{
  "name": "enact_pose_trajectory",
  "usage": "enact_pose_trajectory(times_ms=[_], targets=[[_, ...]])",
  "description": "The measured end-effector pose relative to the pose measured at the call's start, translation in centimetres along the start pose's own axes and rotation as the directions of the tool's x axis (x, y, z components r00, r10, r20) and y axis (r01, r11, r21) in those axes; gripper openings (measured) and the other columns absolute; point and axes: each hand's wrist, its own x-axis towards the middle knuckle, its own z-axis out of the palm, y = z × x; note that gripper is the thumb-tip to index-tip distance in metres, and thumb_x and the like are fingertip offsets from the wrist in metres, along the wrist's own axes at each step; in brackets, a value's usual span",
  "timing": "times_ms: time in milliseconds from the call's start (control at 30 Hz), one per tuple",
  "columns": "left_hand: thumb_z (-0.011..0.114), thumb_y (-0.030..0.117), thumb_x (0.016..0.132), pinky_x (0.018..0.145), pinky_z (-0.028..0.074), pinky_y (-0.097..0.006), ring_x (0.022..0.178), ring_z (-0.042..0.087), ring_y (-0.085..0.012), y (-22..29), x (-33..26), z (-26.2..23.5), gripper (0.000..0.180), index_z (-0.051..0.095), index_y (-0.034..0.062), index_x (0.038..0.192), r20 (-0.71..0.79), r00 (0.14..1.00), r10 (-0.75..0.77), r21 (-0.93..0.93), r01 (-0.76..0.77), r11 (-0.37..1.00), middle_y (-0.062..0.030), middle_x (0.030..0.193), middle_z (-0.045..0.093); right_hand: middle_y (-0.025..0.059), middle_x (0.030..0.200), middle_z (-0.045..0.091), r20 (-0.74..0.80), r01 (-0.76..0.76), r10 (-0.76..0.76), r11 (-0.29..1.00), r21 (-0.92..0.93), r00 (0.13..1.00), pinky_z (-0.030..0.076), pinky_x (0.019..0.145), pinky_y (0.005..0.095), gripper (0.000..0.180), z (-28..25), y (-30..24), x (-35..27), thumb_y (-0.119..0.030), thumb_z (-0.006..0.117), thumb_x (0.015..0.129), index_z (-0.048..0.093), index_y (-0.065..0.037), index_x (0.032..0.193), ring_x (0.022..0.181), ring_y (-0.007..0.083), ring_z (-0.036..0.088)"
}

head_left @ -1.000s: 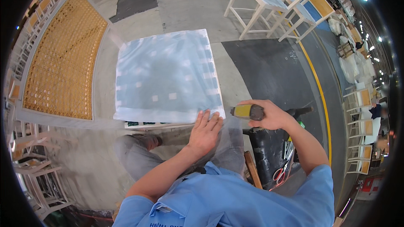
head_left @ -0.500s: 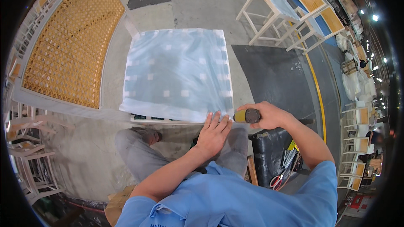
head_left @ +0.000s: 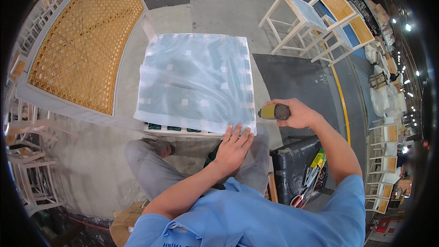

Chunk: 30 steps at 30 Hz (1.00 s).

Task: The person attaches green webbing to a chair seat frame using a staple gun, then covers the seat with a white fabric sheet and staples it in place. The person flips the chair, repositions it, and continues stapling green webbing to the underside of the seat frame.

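A thin white cloth (head_left: 196,82) lies loosely over a square white chair seat frame (head_left: 252,71), and pale squares show through it. My left hand (head_left: 232,153) rests on the cloth's near right corner, its fingers stretched out and pressing it down. In my right hand (head_left: 299,113) is a yellow and black staple gun (head_left: 275,111), held just off the right side of the seat. Its nose points left and is apart from the frame. Along the near edge, dark green webbing ends (head_left: 173,128) show beneath the cloth.
The chair's cane backrest (head_left: 84,43) rises at the left. Beside my right leg stands a black padded stool (head_left: 288,174) bearing red-handled scissors (head_left: 297,200) and other hand tools. White chairs (head_left: 297,18) stand at the far right, with more chair frames (head_left: 39,174) at the left.
My right hand has drawn the staple gun away from the near right corner, up and to the right. My left hand stays on the cloth. The whole view has shifted slightly.
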Motion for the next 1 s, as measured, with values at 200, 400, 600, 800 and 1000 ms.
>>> enact_pose_trajectory(times_ms=[200,400,600,800,1000], targets=[[0.064,0.012,0.089,0.123,0.029,-0.061,0.144,0.046,-0.0400,0.1,-0.3,-0.1,0.053,0.061,0.0073,0.142,0.032,0.999,-0.017,-0.008,0.017,1.000,-0.0132,0.150,0.054,0.0161,0.107,0.077,0.096,0.023,-0.017,0.998,-0.062,0.995,0.056,0.090,0.0387,0.073,-0.5,-0.9,2.1,-0.005,0.078,0.073,0.062,-0.018,0.143,0.094,0.0320,0.073],[0.065,0.014,0.091,0.124,0.029,-0.061,0.145,0.046,-0.0389,0.2,-0.4,-0.4,0.052,0.061,0.0075,0.142,0.041,0.998,-0.040,-0.007,0.041,0.999,-0.0122,0.151,0.054,0.0158,0.111,0.077,0.111,0.016,-0.007,0.997,-0.075,0.994,0.056,0.090,0.0392,0.077,0.8,0.0,2.6,-0.006,0.079,0.073,0.060,-0.020,0.146,0.095,0.0329,0.073],[0.062,0.024,0.102,0.121,0.032,-0.061,0.144,0.048,-0.0358,0.3,-5.0,-2.8,0.041,0.062,0.0077,0.140,0.179,0.959,-0.220,-0.322,0.268,0.908,-0.0118,0.149,0.057,0.0052,0.105,0.073,-0.019,-0.095,0.108,0.935,0.342,0.994,0.055,0.073,0.0318,0.077,0.8,0.2,-1.3,0.000,0.081,0.077,0.059,-0.015,0.149,0.075,0.0167,0.065],[0.039,0.067,0.107,0.114,0.038,-0.058,0.136,0.049,-0.0322,-5.7,-6.0,-5.1,0.071,0.038,0.0180,0.158,0.590,0.229,-0.774,-0.799,0.024,-0.601,-0.0108,0.156,0.049,0.0051,0.102,0.071,-0.151,-0.141,0.327,0.719,0.681,0.933,0.053,0.067,0.0295,0.072,3.0,-0.4,-5.9,0.001,0.083,0.080,0.061,-0.010,0.147,0.074,0.0124,0.063],[0.034,0.066,0.109,0.118,0.034,-0.060,0.148,0.039,-0.0344,-8.9,-5.9,-4.2,0.069,0.034,0.0205,0.161,0.348,0.283,-0.894,-0.864,-0.272,-0.423,-0.0109,0.166,0.035,0.0049,0.105,0.071,-0.250,-0.019,0.317,0.654,0.756,0.915,0.052,0.065,0.0275,0.071,4.9,-0.5,-6.4,0.002,0.082,0.079,0.059,-0.005,0.147,0.076,0.0108,0.063]])
